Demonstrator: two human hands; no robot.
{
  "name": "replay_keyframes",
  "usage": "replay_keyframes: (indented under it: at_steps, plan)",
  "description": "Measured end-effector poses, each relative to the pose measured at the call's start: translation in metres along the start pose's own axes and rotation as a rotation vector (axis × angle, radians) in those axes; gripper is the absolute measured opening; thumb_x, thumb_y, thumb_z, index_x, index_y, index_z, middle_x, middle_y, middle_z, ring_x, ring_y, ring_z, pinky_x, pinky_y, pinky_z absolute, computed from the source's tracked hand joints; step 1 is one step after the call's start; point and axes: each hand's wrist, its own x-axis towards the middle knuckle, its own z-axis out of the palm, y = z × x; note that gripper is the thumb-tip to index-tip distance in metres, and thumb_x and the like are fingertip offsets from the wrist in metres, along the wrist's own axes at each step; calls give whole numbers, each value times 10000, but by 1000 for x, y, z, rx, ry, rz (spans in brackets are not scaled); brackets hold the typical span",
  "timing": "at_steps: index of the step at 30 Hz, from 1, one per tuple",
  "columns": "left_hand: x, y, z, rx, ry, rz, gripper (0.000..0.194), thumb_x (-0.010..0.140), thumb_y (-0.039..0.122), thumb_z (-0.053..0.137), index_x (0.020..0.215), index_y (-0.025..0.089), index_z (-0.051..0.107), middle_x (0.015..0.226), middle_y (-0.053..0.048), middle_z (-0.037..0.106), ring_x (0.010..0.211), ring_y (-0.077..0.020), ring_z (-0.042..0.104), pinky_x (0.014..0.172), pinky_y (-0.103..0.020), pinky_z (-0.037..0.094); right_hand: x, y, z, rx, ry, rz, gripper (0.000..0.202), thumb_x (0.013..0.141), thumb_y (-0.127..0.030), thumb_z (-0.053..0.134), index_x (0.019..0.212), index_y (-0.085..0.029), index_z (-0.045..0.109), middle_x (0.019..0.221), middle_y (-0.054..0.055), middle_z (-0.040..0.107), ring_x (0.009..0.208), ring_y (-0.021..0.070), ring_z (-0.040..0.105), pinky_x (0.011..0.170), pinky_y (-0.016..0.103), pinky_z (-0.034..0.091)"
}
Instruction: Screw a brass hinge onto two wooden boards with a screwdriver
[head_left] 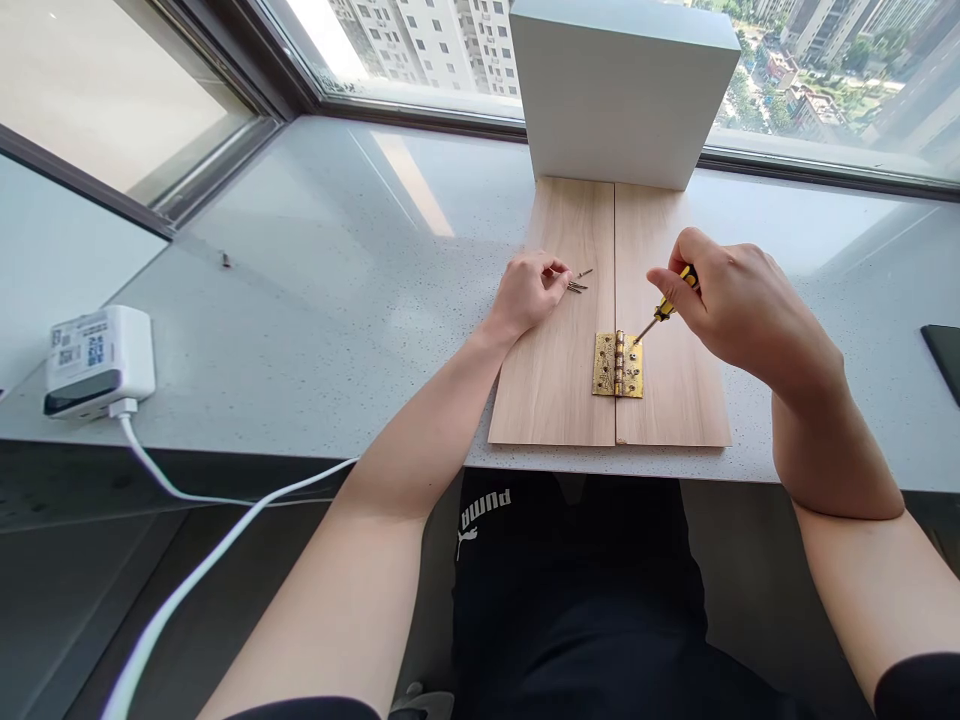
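Two pale wooden boards lie side by side, the left board and the right board. A brass hinge spans the seam near their front edge. My right hand is closed round a yellow-and-black screwdriver, its tip at the upper part of the hinge's right leaf. On the left board, several small screws lie at the fingertips of my left hand. Those fingers are pinched together; whether a screw is between them is too small to tell.
A white box stands behind the boards against the window. At the left of the speckled counter sits a white device with a white cable. A dark flat object lies at the far right.
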Motion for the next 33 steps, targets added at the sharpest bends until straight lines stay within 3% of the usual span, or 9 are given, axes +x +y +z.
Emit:
replay_keyframes:
  at_steps: [4, 6, 12, 15, 20, 24, 28, 31, 33]
  plan:
    - [0, -2, 0, 11, -3, 25, 125, 1117, 146, 796, 1033, 201, 869, 1084, -115, 868, 1026, -291, 852, 1013, -486, 699, -4, 7, 0, 32, 23, -137, 57, 1142, -269, 591, 1104, -278, 550, 993, 83, 761, 831, 277, 669, 810, 466, 478]
    - [0, -2, -1, 13, 0, 33, 118, 1120, 152, 796, 1040, 198, 870, 1075, -118, 866, 1028, -291, 854, 1008, -484, 700, -6, 8, 0, 17, 32, -152, 75, 1102, -234, 605, 1128, -276, 550, 1076, 101, 760, 884, 286, 686, 840, 473, 494]
    - [0, -4, 1, 4, 4, 20, 91, 1114, 173, 805, 1045, 203, 856, 1070, -118, 861, 1032, -292, 872, 1021, -491, 719, -2, 2, -1, -56, 23, 55, 220, 1184, -463, 617, 1070, -285, 557, 827, 53, 682, 704, 262, 553, 702, 438, 361]
    - [1, -7, 3, -7, 12, 10, 87, 1110, 196, 817, 1025, 210, 828, 1047, -113, 845, 1044, -304, 872, 1033, -509, 739, 1, 0, -4, -97, -7, 74, 185, 1193, -402, 570, 1049, -287, 575, 735, 36, 626, 638, 249, 469, 698, 443, 351]
    - [3, -15, 5, -47, 9, -2, 99, 1103, 286, 851, 1032, 235, 803, 1069, -104, 841, 1062, -307, 851, 1084, -532, 756, -2, -2, -11, -57, -70, -11, 72, 1137, -301, 583, 1206, -297, 604, 865, 64, 708, 743, 303, 592, 766, 481, 431]
    - [3, -18, 5, -45, 9, 2, 117, 1101, 318, 857, 1028, 244, 803, 1078, -94, 842, 1036, -296, 851, 1092, -525, 755, -4, -7, -12, -35, -80, -24, 104, 1137, -398, 653, 1177, -316, 602, 889, 60, 701, 781, 306, 605, 783, 482, 453]
    - [3, -18, 3, -21, 9, 11, 79, 1109, 279, 826, 1039, 246, 808, 1101, -91, 840, 1005, -276, 845, 1090, -520, 752, -2, -9, -11, -56, -37, 55, 249, 1219, -502, 529, 1068, -316, 599, 777, 49, 642, 711, 294, 552, 743, 473, 423]
    - [3, -17, 2, -13, 3, 8, 67, 1107, 283, 831, 1054, 252, 804, 1108, -89, 841, 1028, -277, 841, 1112, -520, 749, -3, -5, -14, -35, -73, 24, 115, 1195, -379, 509, 1110, -331, 570, 806, 37, 666, 737, 304, 577, 782, 490, 443]
    - [2, -15, 0, -18, -6, 2, 81, 1109, 295, 837, 1048, 256, 800, 1109, -85, 838, 1047, -282, 845, 1124, -523, 744, -5, -2, -16, -14, -82, -34, 36, 1148, -302, 533, 1153, -337, 537, 992, 61, 753, 837, 313, 647, 839, 505, 480]
